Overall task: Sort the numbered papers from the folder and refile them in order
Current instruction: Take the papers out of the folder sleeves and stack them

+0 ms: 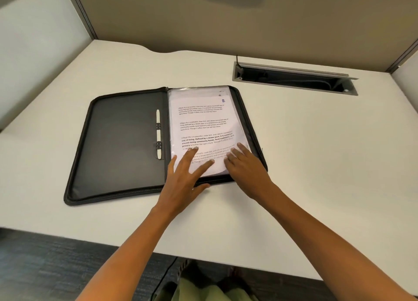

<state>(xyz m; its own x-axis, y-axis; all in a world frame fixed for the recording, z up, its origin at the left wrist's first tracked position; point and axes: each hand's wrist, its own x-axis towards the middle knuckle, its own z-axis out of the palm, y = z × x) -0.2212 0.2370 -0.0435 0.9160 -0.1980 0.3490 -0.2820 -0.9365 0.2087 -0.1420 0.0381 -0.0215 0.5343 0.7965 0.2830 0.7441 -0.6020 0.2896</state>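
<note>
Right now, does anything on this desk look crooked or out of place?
Mostly tidy. The papers sit slightly rotated in the right half of the open folder, their text lines slanting against its edges. Both the left hand and right hand rest flat on their lower edge. Nothing looks spilled or damaged.

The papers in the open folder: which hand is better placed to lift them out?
Probably the right hand: it rests at the papers' free outer corner. The left hand lies flat nearer the folder's spine and could steady it.
</note>
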